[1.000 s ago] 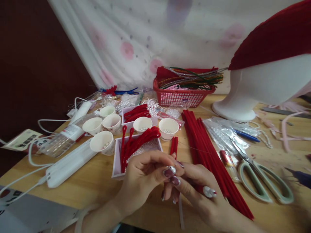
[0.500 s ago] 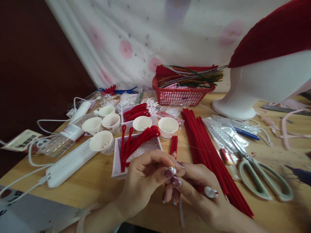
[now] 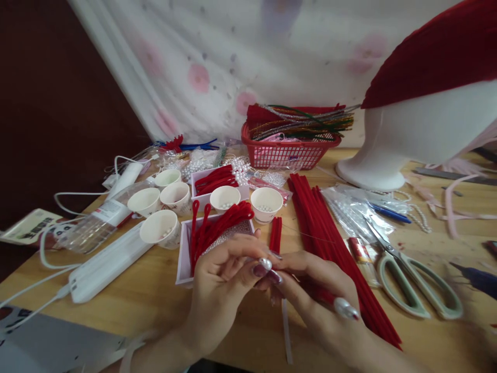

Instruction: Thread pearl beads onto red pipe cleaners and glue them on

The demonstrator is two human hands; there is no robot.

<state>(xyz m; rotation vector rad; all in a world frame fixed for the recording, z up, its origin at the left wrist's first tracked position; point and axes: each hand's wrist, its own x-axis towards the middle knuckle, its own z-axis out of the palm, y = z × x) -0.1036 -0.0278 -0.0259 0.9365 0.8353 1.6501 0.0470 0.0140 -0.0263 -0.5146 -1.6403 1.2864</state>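
Note:
My left hand is closed in a pinch, with a white pearl bead between thumb and forefinger. My right hand meets it there, its thumb and fingertips pressed together beside the bead. Across the right palm lies a red stem with a shiny pearly end, gripped by the curled fingers. What the right fingertips pinch is hidden. Just behind the hands are short red pipe cleaners. Close to the left hand stands a white box of looped red pipe cleaners and small pearls.
Paper cups, some with beads inside, stand behind the box. Long red pipe cleaners lie right of centre, with scissors beyond. A red basket and a white mannequin head stand at the back. A power strip lies left.
Both hands have shifted slightly left in view, still together. The bead shows more fully between the fingertips, and the red stem in my right hand has tilted a little.

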